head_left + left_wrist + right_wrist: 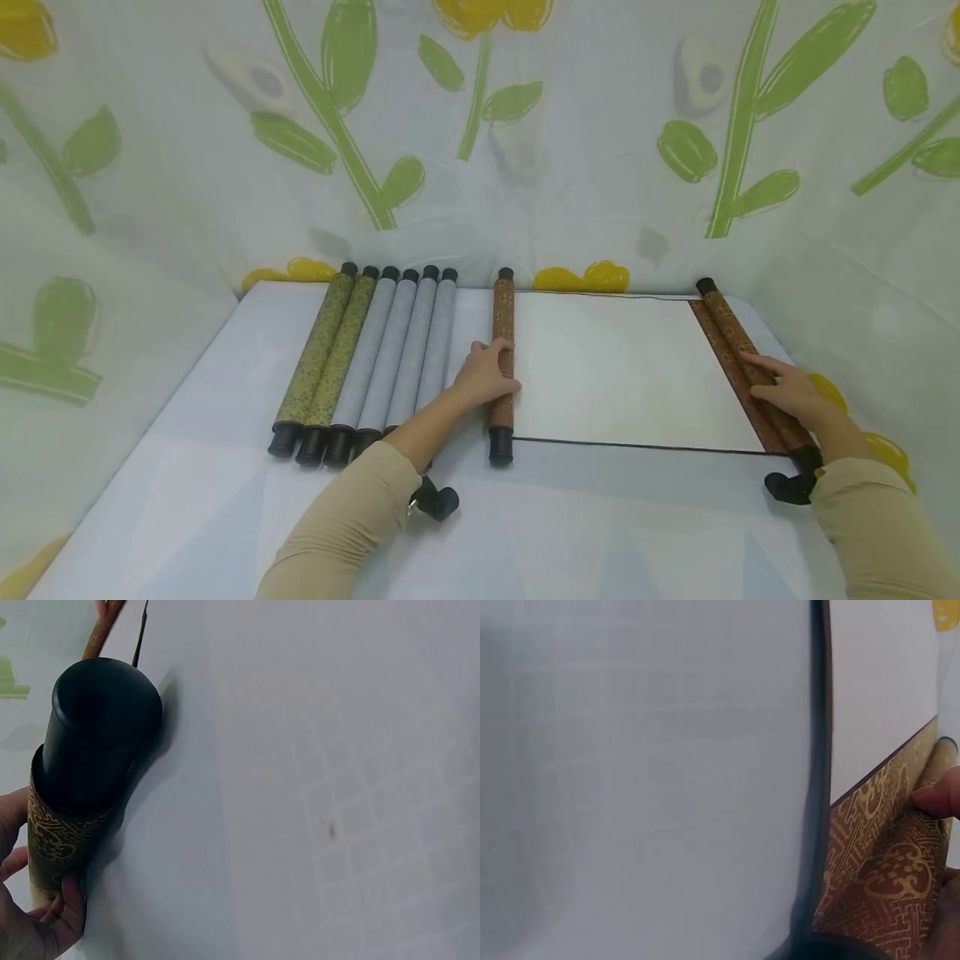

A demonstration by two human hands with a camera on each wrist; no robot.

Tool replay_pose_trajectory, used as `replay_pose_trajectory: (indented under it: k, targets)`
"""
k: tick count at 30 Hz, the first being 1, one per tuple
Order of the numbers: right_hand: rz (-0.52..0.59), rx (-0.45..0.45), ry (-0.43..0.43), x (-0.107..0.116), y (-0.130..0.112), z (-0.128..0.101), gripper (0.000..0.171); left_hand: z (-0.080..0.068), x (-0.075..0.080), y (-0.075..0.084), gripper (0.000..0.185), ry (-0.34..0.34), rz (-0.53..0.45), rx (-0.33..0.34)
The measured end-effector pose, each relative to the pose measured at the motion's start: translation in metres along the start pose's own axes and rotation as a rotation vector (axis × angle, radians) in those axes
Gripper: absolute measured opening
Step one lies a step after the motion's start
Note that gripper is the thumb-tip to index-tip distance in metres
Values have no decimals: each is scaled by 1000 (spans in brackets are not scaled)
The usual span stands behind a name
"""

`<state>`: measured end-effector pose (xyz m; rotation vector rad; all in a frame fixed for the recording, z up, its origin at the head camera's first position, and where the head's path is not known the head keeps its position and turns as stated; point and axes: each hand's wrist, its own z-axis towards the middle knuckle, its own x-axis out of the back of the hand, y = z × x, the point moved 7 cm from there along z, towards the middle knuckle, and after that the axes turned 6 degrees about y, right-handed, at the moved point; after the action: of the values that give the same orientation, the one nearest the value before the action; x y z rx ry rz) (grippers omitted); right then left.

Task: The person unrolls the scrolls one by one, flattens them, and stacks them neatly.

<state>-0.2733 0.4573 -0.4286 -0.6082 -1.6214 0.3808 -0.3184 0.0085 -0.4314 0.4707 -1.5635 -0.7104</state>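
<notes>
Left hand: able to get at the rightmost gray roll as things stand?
Probably yes: the left hand is close beside the rightmost gray roll, with nothing visible between them. It grips the left brown roller, though, so it would likely have to let go first.

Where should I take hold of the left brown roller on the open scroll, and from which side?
Probably mid-length, from the left: the left brown roller lies flat, the white sheet extends from its right side, and a gap separates its left from the grey scrolls. The left hand grips it there.
</notes>
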Motion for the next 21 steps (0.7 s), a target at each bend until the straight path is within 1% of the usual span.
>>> replay_pose_trajectory:
  k: [3, 6, 8, 10, 13, 14, 17, 21]
  targets:
    - [-43, 12, 10, 2, 2, 1, 72, 1, -1, 0, 66, -4, -15, -10]
    - [-52, 4, 3, 3, 6, 2, 73, 2, -4, 1, 66, -20, -30, -15]
    - [-54, 5, 12, 4, 9, 2, 73, 2, -6, 2, 66, -29, -41, -15]
    - [-44, 30, 10, 5, 10, 2, 72, 2, -6, 3, 66, -28, -51, -16]
    - [-77, 57, 19, 9, 11, 1, 70, 2, -8, 5, 67, -20, -68, -21]
    - [-88, 72, 10, 11, 11, 1, 70, 2, -9, 5, 67, -19, -72, -25]
    - [-117, 81, 16, 15, 12, -1, 69, 3, -11, 7, 67, -19, -87, -32]
    - [-98, 96, 15, 16, 12, -2, 69, 2, -14, 10, 66, -31, -94, -32]
